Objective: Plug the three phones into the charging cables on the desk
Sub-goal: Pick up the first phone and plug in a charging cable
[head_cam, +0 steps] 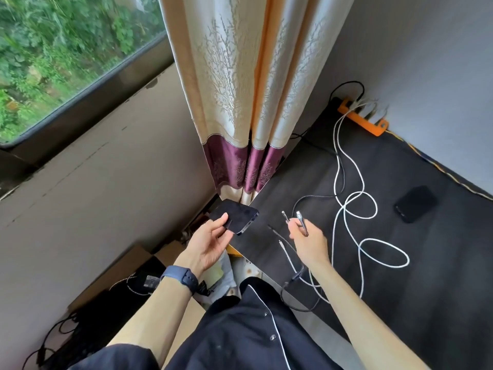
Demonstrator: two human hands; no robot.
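Observation:
My left hand (210, 243) holds a dark phone (236, 213) by its lower end, just off the desk's left corner. My right hand (309, 240) pinches a grey cable plug (301, 221), its tip pointing up toward the phone; a second plug (285, 215) sticks up beside it. A second dark phone (414, 204) lies flat on the black desk (440, 276) to the right. White cables (373, 236) loop across the desk from an orange power strip (362, 120) at the back. A third phone is not in sight.
A cream and purple curtain (248, 102) hangs at the desk's left corner. The window (66, 54) is at upper left. Cardboard boxes (117, 273) and black wires (53, 340) lie on the floor on the left. The grey wall (426, 62) stands behind the desk.

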